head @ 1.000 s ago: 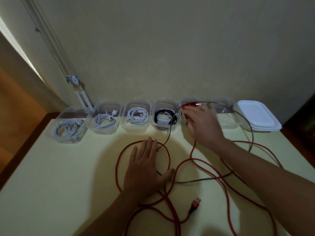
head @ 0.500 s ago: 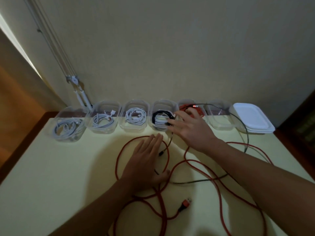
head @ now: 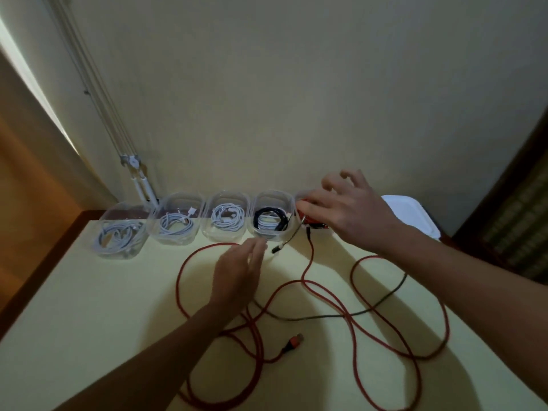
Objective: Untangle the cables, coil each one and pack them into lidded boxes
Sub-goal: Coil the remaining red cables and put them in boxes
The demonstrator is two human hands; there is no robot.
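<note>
My right hand (head: 353,215) spreads unclenched over the red coil (head: 308,218), right of centre — left hand (head: 237,271) flat above the red cable (head: 310,253)

right hand (head: 353,212) spread over the clear boxes (head: 178,232), left hand (head: 237,268) flat above the red cable (head: 310,256).

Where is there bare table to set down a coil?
Bare: tabletop left of the left hand, in front of the boxes of white cables. Crowded: centre and right, under red cable loops and the dark cable.
</note>
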